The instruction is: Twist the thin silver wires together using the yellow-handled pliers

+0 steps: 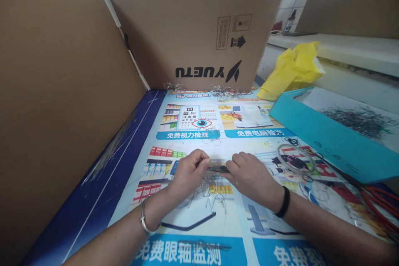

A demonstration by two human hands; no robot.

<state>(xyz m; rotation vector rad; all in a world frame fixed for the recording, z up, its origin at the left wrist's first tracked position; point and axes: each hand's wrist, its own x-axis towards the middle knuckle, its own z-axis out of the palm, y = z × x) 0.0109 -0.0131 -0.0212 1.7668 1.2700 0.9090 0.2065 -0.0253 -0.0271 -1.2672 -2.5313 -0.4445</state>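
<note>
Dark pointed hand tool [220,169] gripped near the middle of the view

A brown cardboard panel [59,91] fills the left side; a second cardboard panel [187,20] stands across the back, bearing upside-down YUETU lettering. A colourful printed sheet [233,216] covers much of the work surface, showing an eye chart, stocked shelves and Chinese captions. At right sits an open teal box [330,141] holding a heap of thin dark wires [361,120], with a crumpled yellow bag [289,70] beside its far end. Orange-handled scissors [372,198] lie at the right edge.

Over the sheet, the right hand [249,174] curls its fingers tightly around the tool, which points left. The left hand [188,172] presses thumb and forefinger together at the tool's tip; what they pinch is too small to tell. Just below them in view is a tangle of fine wire [215,193]. A clear ring [295,173] lies between the right hand and the box. Smallest are a silver bangle [142,218] on the left wrist and a black band [284,202] on the right.
</note>
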